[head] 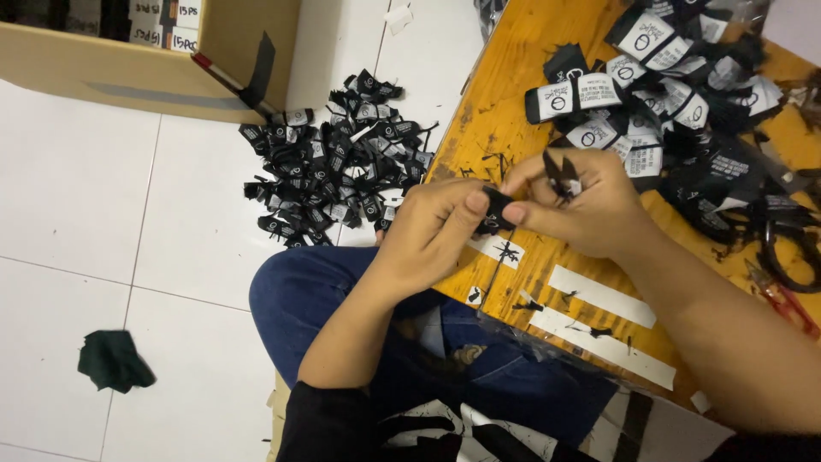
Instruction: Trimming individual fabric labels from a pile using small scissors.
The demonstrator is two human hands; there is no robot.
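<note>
Both hands pinch shut at the table edge [479, 265]: left hand [432, 231] gripping a black label [496, 210], right hand [590, 205] small snips [560, 175].

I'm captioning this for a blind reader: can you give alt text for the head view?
Two hands meet over a yellow wooden table: the left hand pinches a small black label, the right hand holds small black snips. More labels are piled on the table and on the white floor.

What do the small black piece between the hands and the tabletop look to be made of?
The black label, pinched between the left hand and right hand, looks like soft woven fabric: it folds limply, matte. The tabletop looks like wood or plywood with a worn orange-yellow coat, scuffed dark in patches.
</note>
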